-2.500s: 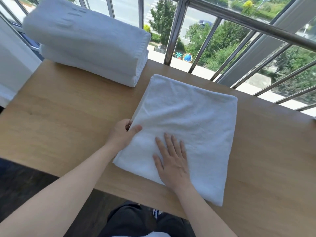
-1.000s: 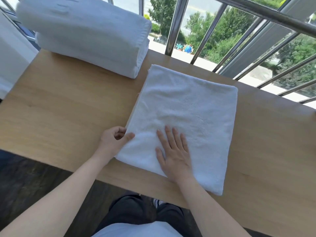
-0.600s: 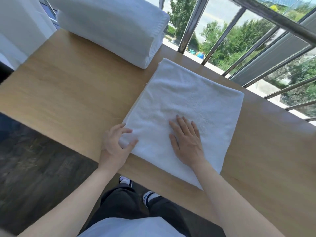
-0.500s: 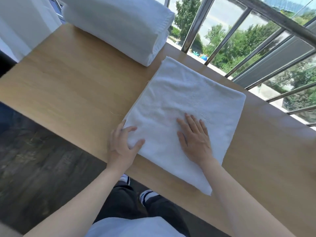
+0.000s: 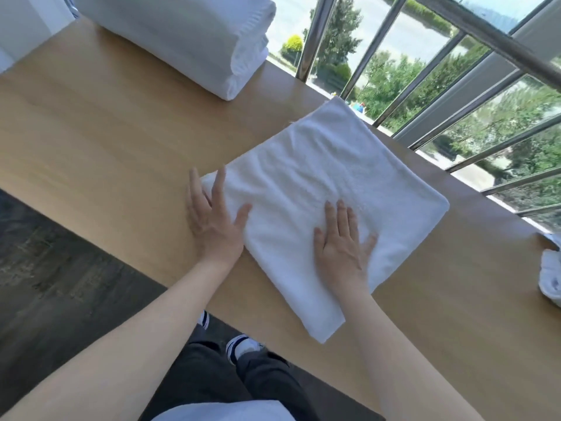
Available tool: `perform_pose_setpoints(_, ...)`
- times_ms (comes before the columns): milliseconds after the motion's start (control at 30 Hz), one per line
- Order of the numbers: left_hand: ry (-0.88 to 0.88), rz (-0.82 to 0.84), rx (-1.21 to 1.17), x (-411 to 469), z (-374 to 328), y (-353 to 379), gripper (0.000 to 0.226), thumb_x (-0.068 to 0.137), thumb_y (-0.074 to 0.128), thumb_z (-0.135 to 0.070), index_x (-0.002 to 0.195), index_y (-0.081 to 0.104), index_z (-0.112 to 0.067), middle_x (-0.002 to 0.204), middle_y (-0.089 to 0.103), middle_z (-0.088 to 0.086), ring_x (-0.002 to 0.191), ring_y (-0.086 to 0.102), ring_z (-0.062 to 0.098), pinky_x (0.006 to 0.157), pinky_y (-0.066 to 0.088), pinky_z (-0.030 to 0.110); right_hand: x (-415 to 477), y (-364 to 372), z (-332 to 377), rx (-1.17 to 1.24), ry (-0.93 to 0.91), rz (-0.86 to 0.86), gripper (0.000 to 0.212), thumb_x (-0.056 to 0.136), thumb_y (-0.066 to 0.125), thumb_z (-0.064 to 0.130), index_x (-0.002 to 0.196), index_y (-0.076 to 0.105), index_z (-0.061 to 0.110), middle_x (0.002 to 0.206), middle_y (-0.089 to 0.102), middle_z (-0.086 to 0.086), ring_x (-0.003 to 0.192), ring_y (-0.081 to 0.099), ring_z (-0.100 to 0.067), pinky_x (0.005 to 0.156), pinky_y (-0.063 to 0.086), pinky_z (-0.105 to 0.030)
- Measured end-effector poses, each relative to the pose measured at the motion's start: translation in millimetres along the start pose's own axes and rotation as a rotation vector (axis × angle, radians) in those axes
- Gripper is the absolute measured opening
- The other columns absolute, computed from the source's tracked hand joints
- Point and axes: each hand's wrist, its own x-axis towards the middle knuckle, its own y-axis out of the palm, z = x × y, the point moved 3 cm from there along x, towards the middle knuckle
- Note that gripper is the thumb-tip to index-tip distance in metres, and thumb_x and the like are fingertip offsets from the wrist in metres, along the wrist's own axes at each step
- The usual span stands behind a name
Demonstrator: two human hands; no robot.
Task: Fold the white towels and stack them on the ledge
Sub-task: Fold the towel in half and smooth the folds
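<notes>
A folded white towel (image 5: pixel 328 183) lies flat and skewed on the wooden ledge (image 5: pixel 115 141). My left hand (image 5: pixel 212 217) lies flat with straight fingers at the towel's left corner, thumb on the cloth. My right hand (image 5: pixel 343 247) presses palm-down on the near half of the towel, fingers spread. A stack of folded white towels (image 5: pixel 188 34) sits at the far left of the ledge.
A metal railing (image 5: pixel 425 74) runs along the ledge's far edge, with trees and a road below. Another white cloth (image 5: pixel 551 268) shows at the right edge of the ledge. Dark floor and my shoes are below the near edge.
My left hand has let go of the towel's edge and now lies flat with straight fingers. The towel has turned and shifted right. My right hand stays pressed on it.
</notes>
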Motion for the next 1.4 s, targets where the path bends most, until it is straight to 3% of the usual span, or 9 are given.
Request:
perform_pose_setpoints(100, -0.208, 0.090, -0.316, -66.3, -29.1, 37.8, 0.078, 0.095, 0.056, -0.049, 0.155, 0.008, -0.034, 0.164, 0.003, -0.005, 0.145, 0.014, 0.014, 0.118, 0.026, 0.048, -7.2, 0.9, -6.8, 0.055, 0.107, 0.044, 0.059, 0.101, 0.005, 0.052, 0.153, -0.021, 0.040, 0.163, -0.021, 0.019, 0.150, -0.019, -0.005, 0.115, -0.014, -0.062)
perform_pose_setpoints(200, -0.263, 0.167, -0.318, -79.6, -38.0, 62.8, 0.077, 0.098, 0.053, -0.045, 0.153, -0.001, -0.045, 0.162, -0.003, -0.014, 0.145, 0.008, 0.011, 0.118, 0.024, 0.046, -15.2, -0.2, -14.1, 0.080, 0.131, 0.069, 0.060, 0.102, 0.007, 0.052, 0.153, -0.023, 0.040, 0.162, -0.023, 0.018, 0.149, -0.022, -0.007, 0.115, -0.015, -0.062)
perform_pose_setpoints(333, -0.047, 0.258, -0.180, -42.4, -41.2, 72.3, 0.075, 0.100, 0.050, -0.042, 0.158, 0.004, -0.034, 0.166, -0.006, 0.001, 0.151, 0.001, 0.019, 0.121, 0.008, 0.038, -25.8, 3.8, -26.6, 0.038, 0.159, 0.071, 0.063, 0.100, 0.004, 0.056, 0.151, -0.027, 0.036, 0.163, -0.026, 0.009, 0.150, -0.023, -0.013, 0.117, -0.013, -0.059)
perform_pose_setpoints(467, 0.097, 0.414, -0.083, -3.0, -53.9, 70.7, 0.055, 0.103, 0.049, -0.034, 0.154, 0.028, -0.039, 0.167, -0.006, -0.001, 0.150, 0.015, 0.019, 0.107, 0.018, 0.020, -34.7, 7.3, -28.7, -0.003, 0.134, 0.085, 0.068, 0.096, 0.000, 0.061, 0.152, -0.026, 0.033, 0.162, -0.027, 0.005, 0.150, -0.021, -0.021, 0.119, -0.007, -0.057)
perform_pose_setpoints(567, 0.141, 0.315, 0.037, -28.1, -65.6, 73.5, 0.052, 0.104, 0.047, -0.033, 0.154, 0.033, -0.030, 0.166, -0.013, 0.004, 0.152, 0.010, 0.025, 0.120, 0.017, 0.032, -40.9, 6.8, -29.7, 0.006, 0.129, 0.067, 0.069, 0.097, 0.003, 0.062, 0.154, -0.023, 0.032, 0.163, -0.026, 0.004, 0.151, -0.019, -0.022, 0.117, 0.002, -0.052)
perform_pose_setpoints(767, 0.118, 0.367, 0.343, -78.0, -64.9, 92.7, 0.059, 0.106, 0.016, -0.037, 0.157, -0.012, -0.031, 0.161, -0.031, -0.006, 0.148, -0.029, 0.029, 0.124, 0.013, 0.042, -43.3, 3.0, -26.7, 0.044, 0.112, 0.045, 0.065, 0.102, 0.009, 0.056, 0.156, -0.017, 0.031, 0.164, -0.024, 0.003, 0.152, -0.015, -0.022, 0.116, 0.009, -0.048)
perform_pose_setpoints(1033, 0.446, 0.497, 0.314, -6.5, -64.4, 84.4, 0.056, 0.107, 0.028, -0.031, 0.159, 0.006, -0.032, 0.166, -0.011, -0.007, 0.151, -0.020, 0.030, 0.124, 0.006, 0.046, -63.9, 11.0, -7.8, 0.151, 0.071, 0.051, 0.068, 0.100, 0.007, 0.059, 0.158, -0.013, 0.029, 0.163, -0.025, -0.001, 0.150, -0.021, -0.023, 0.120, 0.005, -0.046)
perform_pose_setpoints(1200, 0.497, 0.465, 0.605, 2.4, -79.0, 81.9, 0.084, 0.096, 0.034, 0.001, 0.156, -0.012, -0.036, 0.164, -0.023, -0.008, 0.147, -0.032, 0.024, 0.119, -0.020, 0.041, -69.9, -0.1, -4.6, 0.343, -0.031, -0.004, 0.055, 0.105, 0.023, 0.049, 0.156, 0.023, 0.031, 0.167, 0.007, 0.001, 0.150, 0.000, -0.019, 0.121, 0.007, -0.041)
perform_pose_setpoints(1400, 0.441, 0.463, 0.587, -51.9, -90.6, 107.0, 0.064, 0.101, 0.012, -0.048, 0.156, -0.017, -0.032, 0.162, -0.027, -0.004, 0.145, -0.034, 0.016, 0.118, -0.022, 0.038, -68.7, -13.2, -27.2, 0.734, 0.076, -0.220, 0.029, 0.105, 0.043, 0.017, 0.125, 0.063, 0.015, 0.139, 0.055, 0.001, 0.133, 0.036, -0.009, 0.113, 0.018, -0.010)
